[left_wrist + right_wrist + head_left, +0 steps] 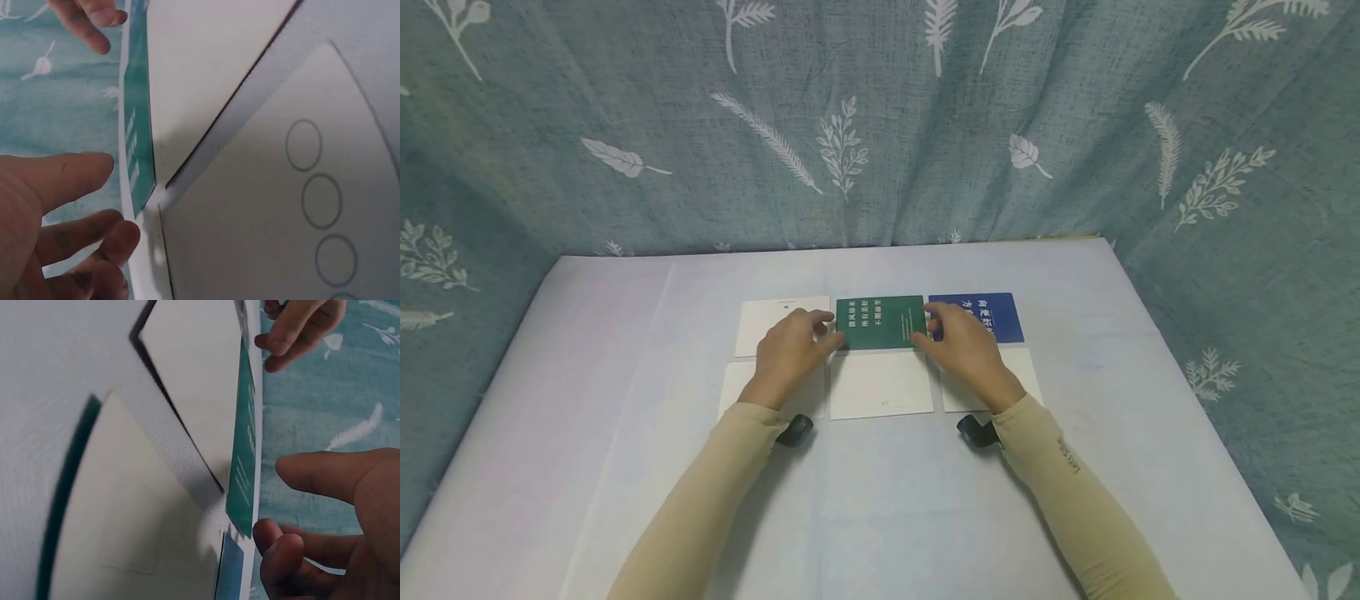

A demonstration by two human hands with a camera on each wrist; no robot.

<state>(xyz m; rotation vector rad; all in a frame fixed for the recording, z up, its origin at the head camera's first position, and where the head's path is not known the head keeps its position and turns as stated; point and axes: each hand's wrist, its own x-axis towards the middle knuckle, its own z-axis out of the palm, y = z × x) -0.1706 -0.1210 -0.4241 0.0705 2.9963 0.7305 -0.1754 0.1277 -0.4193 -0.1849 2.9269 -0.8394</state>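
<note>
A green card (880, 321) with white print lies in the middle of the back row of cards on the table. My left hand (790, 350) rests at its left edge, fingertips loosely bent by the card's corner (139, 125), thumb apart. At the right edge is my right hand (966, 346), fingers relaxed beside the green card (245, 462) and partly covering a blue card (992, 310). Neither hand visibly pinches the card, which lies flat. A white card (771, 321) sits at back left.
Three white cards form the front row, the middle one (880, 387) fully visible, the outer two partly under my wrists. The white-covered table (625, 375) ends at a leaf-patterned teal curtain (880, 125) behind and at both sides.
</note>
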